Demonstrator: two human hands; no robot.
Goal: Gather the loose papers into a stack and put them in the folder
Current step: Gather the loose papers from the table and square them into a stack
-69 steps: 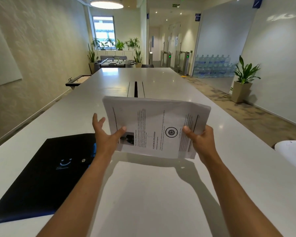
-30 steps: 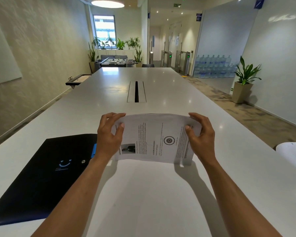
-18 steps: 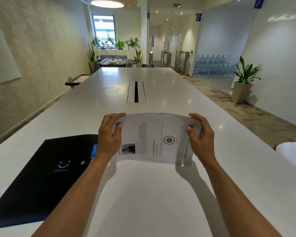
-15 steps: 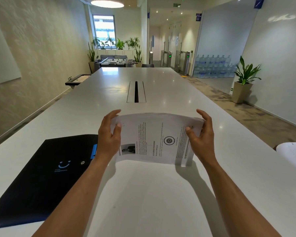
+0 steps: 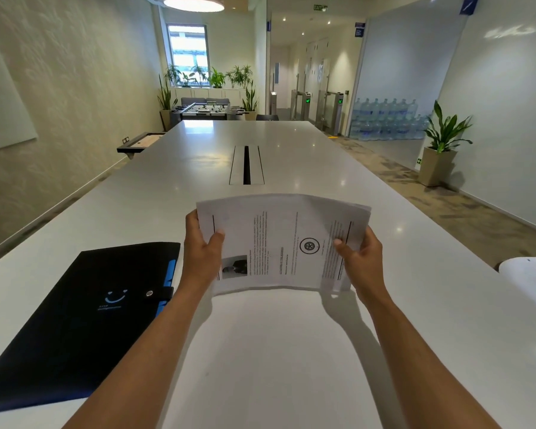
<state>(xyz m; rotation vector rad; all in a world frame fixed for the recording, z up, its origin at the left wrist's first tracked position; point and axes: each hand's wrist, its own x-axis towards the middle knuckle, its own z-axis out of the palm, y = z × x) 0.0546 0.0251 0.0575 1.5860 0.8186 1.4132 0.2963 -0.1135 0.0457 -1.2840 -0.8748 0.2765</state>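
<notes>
Papers [image 5: 279, 243], gathered into one stack, are held up in both hands over the near middle of the long white table [image 5: 291, 351]. Seen from the head camera, the stack stands tilted with its printed face toward the person and its lower edge close above the tabletop; whether that edge touches the surface cannot be told. The sheet bows slightly, and the top page shows lines of text running sideways, a round emblem and a small dark photo near the lower left.

The left hand [image 5: 202, 252] clasps the stack's left edge, thumb pressed on the front face and fingers wrapped behind. The right hand [image 5: 361, 258] clasps the right edge the same way, thumb on the front, fingers out of sight behind the pages. Both grips are closed on the paper.

A black folder [image 5: 81, 320] lies flat and closed near the table's left edge, just beside the left forearm, with a snap tab, a pale smile mark on its cover and a strip of blue showing along its right side. A cable slot [image 5: 246, 165] runs along the table's centre line beyond the stack. At the table's right edge, a white rounded object [image 5: 529, 280] is partly cut off by the frame.
</notes>
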